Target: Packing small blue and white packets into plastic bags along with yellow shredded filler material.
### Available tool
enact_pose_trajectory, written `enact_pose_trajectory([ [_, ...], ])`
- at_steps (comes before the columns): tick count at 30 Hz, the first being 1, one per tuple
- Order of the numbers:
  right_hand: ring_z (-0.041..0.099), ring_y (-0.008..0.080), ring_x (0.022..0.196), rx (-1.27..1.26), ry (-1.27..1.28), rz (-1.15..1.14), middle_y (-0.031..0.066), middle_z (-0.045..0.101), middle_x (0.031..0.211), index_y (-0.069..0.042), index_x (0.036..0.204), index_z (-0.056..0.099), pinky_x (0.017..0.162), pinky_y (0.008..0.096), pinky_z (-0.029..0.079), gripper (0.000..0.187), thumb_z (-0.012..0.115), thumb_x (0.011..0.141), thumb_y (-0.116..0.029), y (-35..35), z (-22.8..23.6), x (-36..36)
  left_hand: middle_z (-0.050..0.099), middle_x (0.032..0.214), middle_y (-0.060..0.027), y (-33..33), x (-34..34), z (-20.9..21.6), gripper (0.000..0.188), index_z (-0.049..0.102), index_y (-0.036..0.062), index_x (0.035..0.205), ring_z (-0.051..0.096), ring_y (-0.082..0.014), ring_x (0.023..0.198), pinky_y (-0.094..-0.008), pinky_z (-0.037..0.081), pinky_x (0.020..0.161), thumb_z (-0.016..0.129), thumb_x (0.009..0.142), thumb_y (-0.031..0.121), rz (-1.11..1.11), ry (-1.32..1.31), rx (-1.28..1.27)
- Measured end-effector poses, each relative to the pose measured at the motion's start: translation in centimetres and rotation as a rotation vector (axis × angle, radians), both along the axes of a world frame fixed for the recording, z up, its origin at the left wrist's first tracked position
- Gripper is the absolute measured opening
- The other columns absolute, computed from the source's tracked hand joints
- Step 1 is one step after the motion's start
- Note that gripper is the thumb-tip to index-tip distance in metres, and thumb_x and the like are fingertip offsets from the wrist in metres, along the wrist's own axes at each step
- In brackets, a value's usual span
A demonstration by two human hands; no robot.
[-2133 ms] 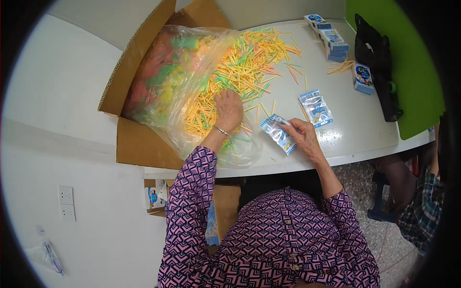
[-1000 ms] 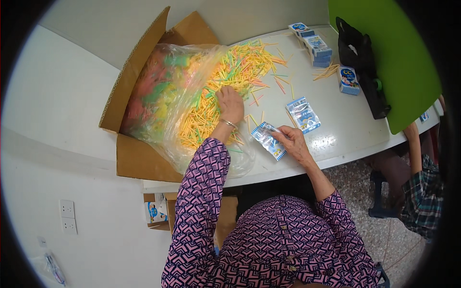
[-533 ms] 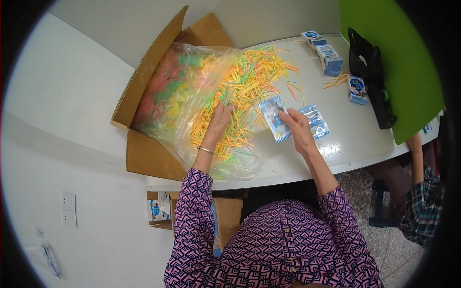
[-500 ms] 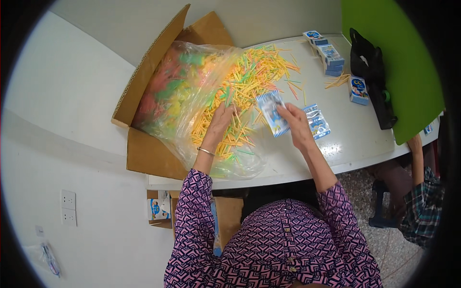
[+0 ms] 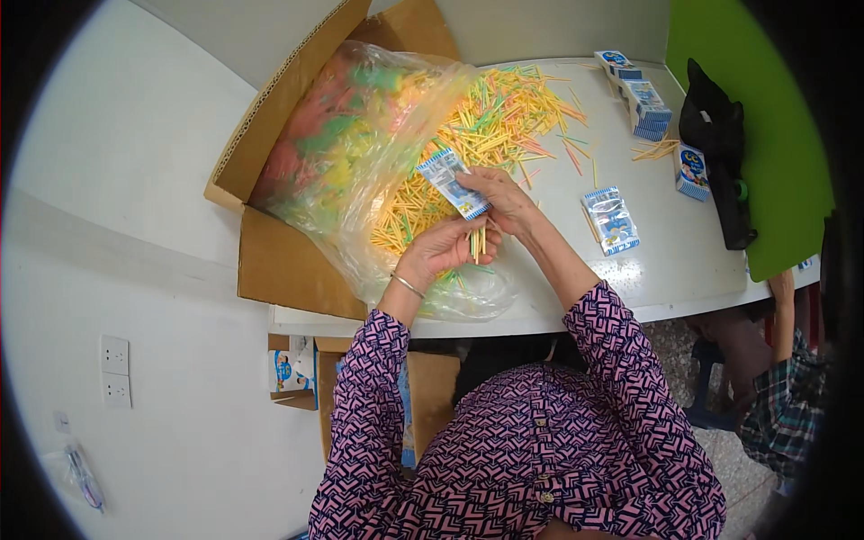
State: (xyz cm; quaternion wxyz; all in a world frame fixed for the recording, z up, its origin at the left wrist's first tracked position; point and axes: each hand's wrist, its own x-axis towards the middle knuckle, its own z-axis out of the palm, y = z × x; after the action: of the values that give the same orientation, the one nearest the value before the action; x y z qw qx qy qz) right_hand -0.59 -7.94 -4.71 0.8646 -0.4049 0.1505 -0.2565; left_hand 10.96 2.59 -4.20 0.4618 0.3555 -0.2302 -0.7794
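Note:
My left hand [image 5: 441, 248] is closed around a few thin coloured sticks [image 5: 478, 245], whose ends stick out below the fingers. Just above it, my right hand [image 5: 506, 200] pinches a flat blue-and-white packet [image 5: 447, 183] by its side. The packet's lower end touches or nearly touches the left fingers; I cannot tell whether sticks enter it. Behind both hands spreads a heap of yellow, pink and green sticks [image 5: 504, 112], spilling from a clear plastic bag [image 5: 360, 193]. Another similar packet [image 5: 612, 221] lies flat on the table to the right.
The bag rests in an open cardboard box [image 5: 292, 270] at the left. Stacked blue-and-white packs [image 5: 648, 108], a single pack [image 5: 692, 171] and a black holder-like object [image 5: 715, 153] stand by a green panel [image 5: 774, 135]. A co-worker's hand [image 5: 782, 292] shows beyond the panel.
My right hand has moved left with the packet, and my left hand has come right and nearer, out of the heap with sticks in it. The hands now meet.

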Motion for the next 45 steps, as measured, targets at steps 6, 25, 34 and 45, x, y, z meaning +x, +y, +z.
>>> enact_pose_trajectory([
  [6, 0.054, 0.0050, 0.060, -0.055, 0.121, 0.023, -0.0002, 0.062, 0.076, -0.005, 0.090, 0.061, 0.052, 0.0216, 0.045, 0.022, 0.067, 0.085, -0.025, 1.4, 1.5, -0.8, 0.063, 0.091, -0.0167, -0.3, -0.1, -1.5, 0.021, 0.058, -0.0001, 0.102, 0.065, -0.0261, 0.077, -0.0377, 0.056, 0.062, 0.062, 0.087, 0.014, 0.007, 0.018, 0.049],
  [25, 0.052, 0.0022, 0.060, -0.253, 0.352, -0.245, -0.0016, 0.062, 0.070, 0.001, 0.089, 0.069, 0.056, 0.0177, 0.039, 0.024, 0.065, 0.086, -0.023, 2.7, -1.4, -13.3, 0.060, 0.104, -0.0205, -1.4, -3.1, 1.1, 0.019, 0.054, -0.0040, 0.101, 0.058, -0.0353, 0.102, -0.0494, 0.050, 0.087, 0.051, 0.092, 0.013, 0.375, 0.166, 0.030],
  [34, 0.057, 0.0035, 0.066, -0.218, 0.314, -0.073, 0.0024, 0.067, 0.077, 0.002, 0.091, 0.070, 0.060, 0.0178, 0.044, 0.027, 0.067, 0.085, -0.025, 3.8, -1.1, -14.7, 0.063, 0.097, -0.0173, -1.5, -6.6, 4.7, 0.033, 0.059, -0.0023, 0.090, 0.062, -0.0292, 0.097, -0.0401, 0.051, 0.084, 0.048, 0.097, 0.027, 0.437, -0.312, -0.423],
  [45, 0.057, 0.0041, 0.070, -0.166, 0.245, -0.110, 0.0021, 0.067, 0.080, 0.002, 0.095, 0.069, 0.064, 0.0183, 0.045, 0.026, 0.066, 0.086, -0.022, 4.5, -1.6, -14.7, 0.062, 0.105, -0.0105, 0.2, -9.2, 3.1, 0.039, 0.056, -0.0002, 0.109, 0.056, -0.0112, 0.095, -0.0256, 0.048, 0.080, 0.043, 0.098, 0.035, 0.254, -0.595, -0.397],
])
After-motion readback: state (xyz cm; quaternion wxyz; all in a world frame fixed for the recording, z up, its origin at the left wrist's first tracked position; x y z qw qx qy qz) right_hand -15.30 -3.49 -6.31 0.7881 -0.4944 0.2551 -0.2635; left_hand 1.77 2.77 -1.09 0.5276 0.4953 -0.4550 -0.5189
